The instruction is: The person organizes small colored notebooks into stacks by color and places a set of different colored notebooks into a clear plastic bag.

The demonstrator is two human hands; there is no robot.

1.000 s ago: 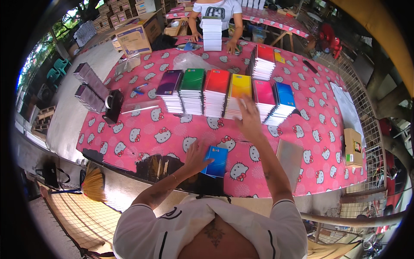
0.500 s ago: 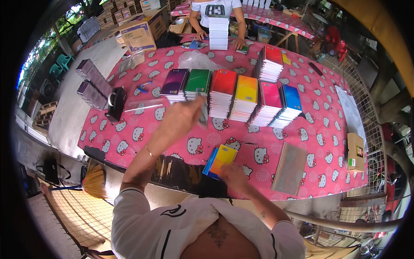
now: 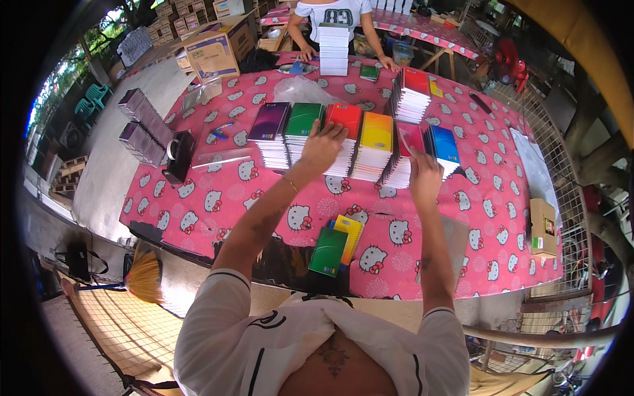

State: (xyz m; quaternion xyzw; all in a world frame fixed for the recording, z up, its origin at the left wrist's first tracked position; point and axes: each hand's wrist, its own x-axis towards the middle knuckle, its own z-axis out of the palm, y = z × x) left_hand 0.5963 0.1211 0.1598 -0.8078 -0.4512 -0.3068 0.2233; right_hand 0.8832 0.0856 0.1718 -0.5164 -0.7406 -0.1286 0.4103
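Six stacks of spiral notebooks stand in a row. My left hand rests on the red notebook stack, fingers stretched over its top and thumb apart toward the green notebook stack. At the pink notebook on its stack, my right hand pinches the near edge, which looks slightly raised. Beside these are the purple, yellow and blue notebook stacks. Close to me, a loose green notebook overlaps a yellow notebook, with a blue edge showing beneath.
A black tape dispenser and stacked purple notebooks stand at left. Across the table is another person behind a tall white stack. A plastic bag, another red stack and a small brown box share the pink tablecloth.
A green notebook now lies on the small near pile. My left hand has moved right onto the red stack; my right hand has left the near pile and reached the pink stack.
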